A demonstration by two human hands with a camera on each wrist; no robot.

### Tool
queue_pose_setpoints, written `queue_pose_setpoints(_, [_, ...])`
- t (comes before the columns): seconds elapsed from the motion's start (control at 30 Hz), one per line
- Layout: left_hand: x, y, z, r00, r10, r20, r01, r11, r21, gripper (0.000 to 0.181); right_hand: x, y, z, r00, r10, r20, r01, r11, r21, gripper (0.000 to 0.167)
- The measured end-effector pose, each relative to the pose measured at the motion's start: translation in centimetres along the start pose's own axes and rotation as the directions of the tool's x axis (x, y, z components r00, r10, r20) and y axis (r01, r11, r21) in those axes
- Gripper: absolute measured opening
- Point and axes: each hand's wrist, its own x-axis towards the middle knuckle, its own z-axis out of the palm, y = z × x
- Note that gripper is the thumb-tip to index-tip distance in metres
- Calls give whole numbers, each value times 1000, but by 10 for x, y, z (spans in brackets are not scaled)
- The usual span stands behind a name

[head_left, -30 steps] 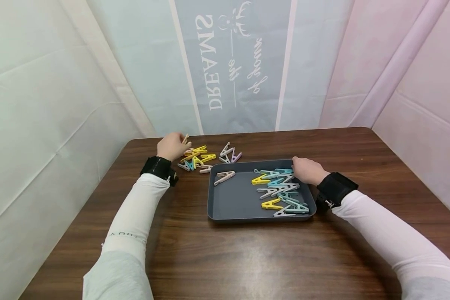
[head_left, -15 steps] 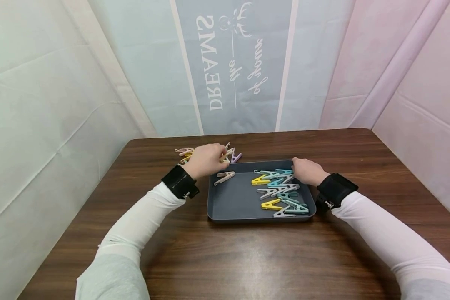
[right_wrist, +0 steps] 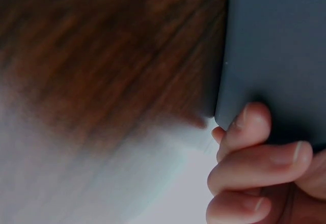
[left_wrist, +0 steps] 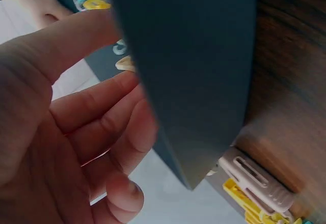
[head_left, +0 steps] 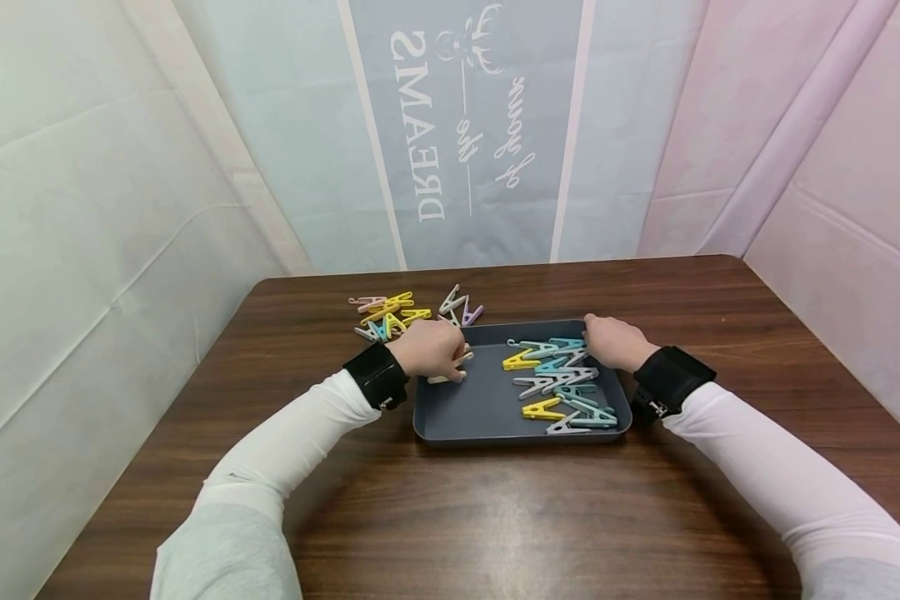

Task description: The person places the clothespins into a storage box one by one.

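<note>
1. Nearest the person, a wide stretch of brown table gives sliding room before the tray.
2. Inside, pegs crowd the right side, some overlapping; dark tray floor shows leftward, leaving sideways room.
3. Now the left hand, dipping over the far-left corner, fingers bent beside a cream peg: pinched or let go? Cannot tell; the tray wall hides the tips.
4. Right hand grasps the far-right rim, fingers curled beneath, probably steadying the tray.
5. Beyond, loose pegs lie in easy left-hand reach, short of the table's back edge and curtain.
</note>
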Motion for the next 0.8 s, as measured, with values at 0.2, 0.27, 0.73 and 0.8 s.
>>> queue_pose_setpoints(0.2, [6, -3, 7, 1000, -10, 7, 10, 999, 41, 34, -1, 1, 0, 1000, -7, 6, 7, 1000, 11, 30])
queue_pose_setpoints(0.27, [6, -2, 8, 1000, -15, 6, 15, 998, 55, 34, -1, 1, 0, 1000, -5, 6, 5, 1000, 9, 31])
queue_pose_setpoints(0.73, [1, -2, 4, 998, -19, -65, 24, 997, 69, 42, -1, -2, -1, 1000, 17, 11, -17, 1000, -6, 32])
queue_pose_setpoints(0.8, [-2, -7, 1, 994, -30, -110, 34, 999, 36, 48, 0, -3, -1, 1000, 23, 10, -23, 1000, -9, 32])
